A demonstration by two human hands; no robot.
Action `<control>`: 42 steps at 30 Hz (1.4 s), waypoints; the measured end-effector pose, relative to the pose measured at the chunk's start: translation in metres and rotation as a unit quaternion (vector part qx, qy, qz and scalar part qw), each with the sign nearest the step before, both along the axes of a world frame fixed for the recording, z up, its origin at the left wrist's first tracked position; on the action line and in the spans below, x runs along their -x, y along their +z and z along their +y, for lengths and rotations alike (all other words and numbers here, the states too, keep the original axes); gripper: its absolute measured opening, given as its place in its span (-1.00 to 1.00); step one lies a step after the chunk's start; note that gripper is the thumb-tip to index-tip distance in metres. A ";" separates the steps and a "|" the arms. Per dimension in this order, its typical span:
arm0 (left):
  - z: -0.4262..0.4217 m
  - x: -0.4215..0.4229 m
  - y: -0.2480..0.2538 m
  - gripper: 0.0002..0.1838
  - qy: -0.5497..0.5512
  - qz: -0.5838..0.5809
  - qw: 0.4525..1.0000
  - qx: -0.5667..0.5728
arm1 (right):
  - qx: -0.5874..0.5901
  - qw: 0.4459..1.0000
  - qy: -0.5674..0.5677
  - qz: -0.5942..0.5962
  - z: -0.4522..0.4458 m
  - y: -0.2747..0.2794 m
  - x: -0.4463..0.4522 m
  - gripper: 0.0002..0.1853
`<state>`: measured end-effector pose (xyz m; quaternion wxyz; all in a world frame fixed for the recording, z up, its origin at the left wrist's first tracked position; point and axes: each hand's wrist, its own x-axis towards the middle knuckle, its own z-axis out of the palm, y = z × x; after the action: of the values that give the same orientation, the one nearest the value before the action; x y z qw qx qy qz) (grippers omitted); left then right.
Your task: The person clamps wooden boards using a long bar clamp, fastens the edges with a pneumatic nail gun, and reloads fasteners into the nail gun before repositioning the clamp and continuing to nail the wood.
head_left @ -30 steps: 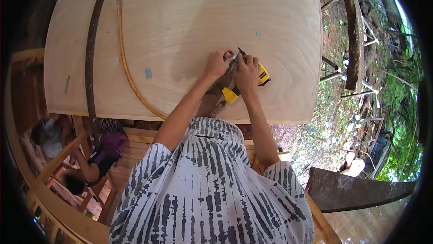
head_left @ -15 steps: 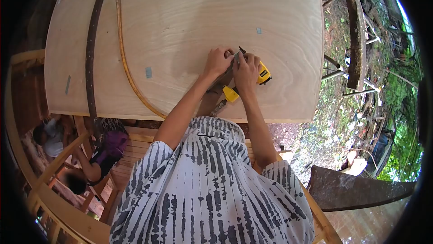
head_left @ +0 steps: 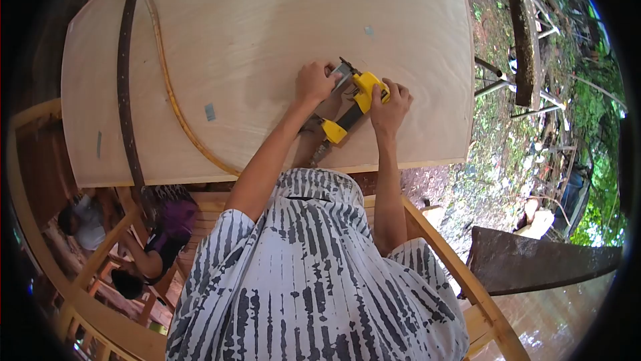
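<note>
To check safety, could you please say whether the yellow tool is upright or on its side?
On its side: the yellow tool shows its grip and head in profile against the wooden board.

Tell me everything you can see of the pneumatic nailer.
The pneumatic nailer has a yellow head, a black handle, a yellow handle end and a metal fitting there. Its body looks like plastic or painted metal; the nose has silvery and dark metal. It appears to lie on its side on the plywood panel, nose pointing away from the person, handle slanting back. The left hand pinches metal by the nose; the right hand grips the head's rear. Any hose connection is hidden.
</note>
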<state>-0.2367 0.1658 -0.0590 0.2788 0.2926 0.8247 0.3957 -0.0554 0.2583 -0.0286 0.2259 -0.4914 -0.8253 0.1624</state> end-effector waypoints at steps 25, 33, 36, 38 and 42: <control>-0.061 0.067 0.001 -0.86 0.088 -0.063 0.984 -0.144 | 0.048 0.995 0.084 0.025 0.085 -0.014 0.090 -0.61; -0.153 0.060 -0.009 -0.81 0.177 -0.102 0.970 -0.134 | 0.085 0.981 0.150 -0.093 0.148 -0.046 0.123 -0.69; -0.189 0.043 -0.019 -0.81 0.201 -0.162 0.963 -0.074 | 0.065 0.984 0.122 -0.112 0.150 -0.053 0.115 -0.71; -0.194 0.033 -0.015 -0.81 0.204 -0.131 0.968 -0.070 | 0.102 0.987 0.113 -0.047 0.132 -0.029 0.106 -0.70; -0.188 0.039 -0.008 -0.82 0.157 0.082 0.984 -0.030 | 0.248 0.954 0.079 0.147 0.036 0.011 0.073 -0.77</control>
<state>-0.2757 -0.0219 -0.0665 0.1361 0.1992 0.8681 0.4339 -0.1285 0.2942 -0.0175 0.2023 -0.4362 -0.7526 0.4498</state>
